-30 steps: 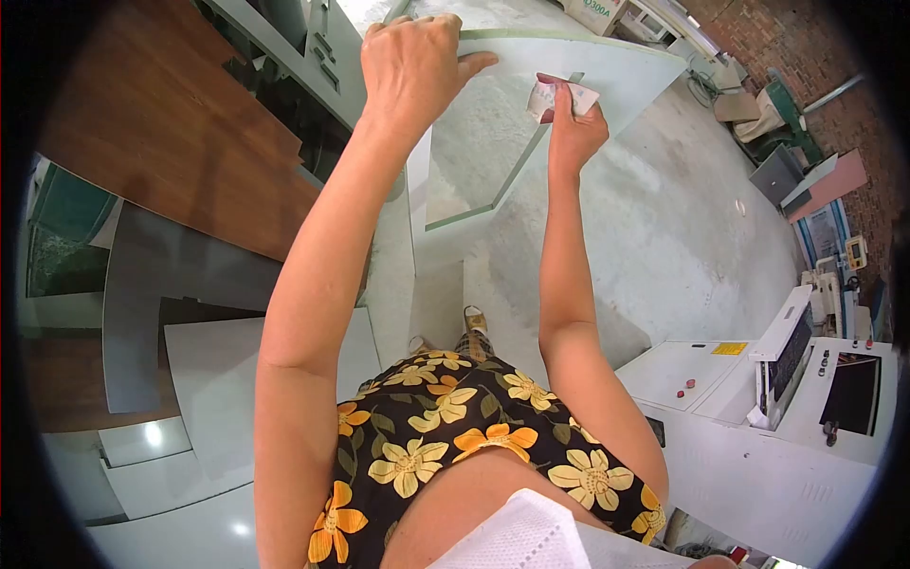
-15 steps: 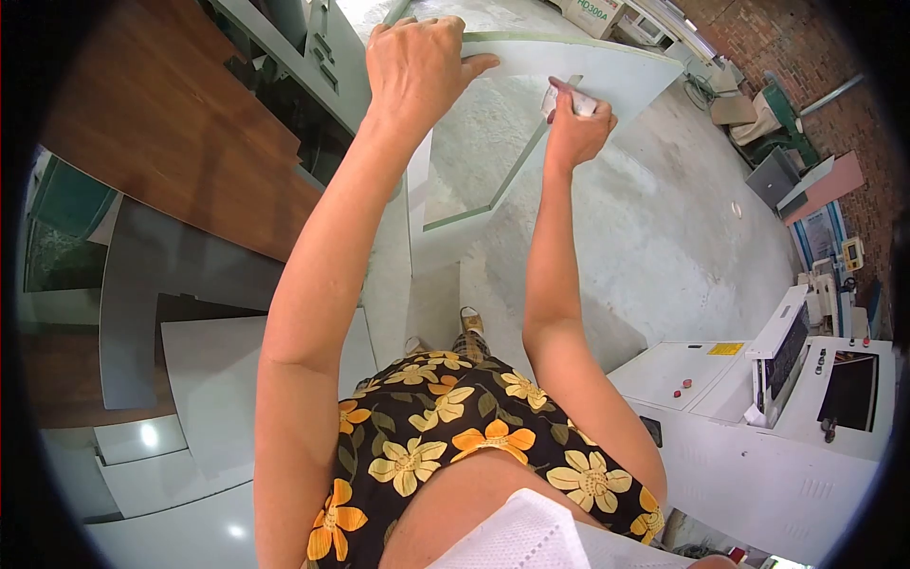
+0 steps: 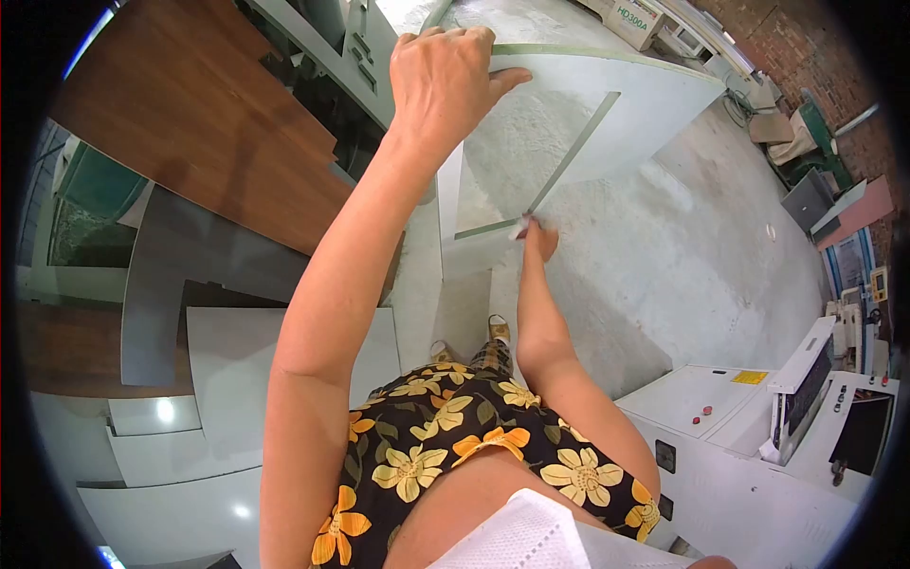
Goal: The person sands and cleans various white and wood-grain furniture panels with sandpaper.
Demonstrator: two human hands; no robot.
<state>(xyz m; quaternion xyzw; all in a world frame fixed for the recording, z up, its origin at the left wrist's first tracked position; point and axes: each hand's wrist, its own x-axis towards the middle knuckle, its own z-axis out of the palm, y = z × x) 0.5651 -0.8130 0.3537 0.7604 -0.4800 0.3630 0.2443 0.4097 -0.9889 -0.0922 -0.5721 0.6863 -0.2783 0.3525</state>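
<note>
A white board (image 3: 654, 100) with a large angular cutout stands upright in front of me. Over its top edge my left hand (image 3: 445, 81) is closed, fingers behind and thumb on the near face. Low on the board, my right hand (image 3: 538, 243) pinches a small white rag (image 3: 519, 229). The rag touches the lower right corner of the cutout, where the slanted edge meets the bottom edge. Parts of the rag are hidden by the fingers, and its exact material is hard to make out.
Brown wood-grain boards (image 3: 199, 123), a grey panel (image 3: 156, 284) and white panels (image 3: 284, 365) lie on the left. A white machine (image 3: 701, 465) with a tilted screen stands at the right. Scraps and equipment line the brick wall (image 3: 806, 57) behind.
My right hand has slid down and left with the rag, along the slanted cutout edge to its lower corner. My left hand keeps its hold on the top edge. The view has shifted slightly.
</note>
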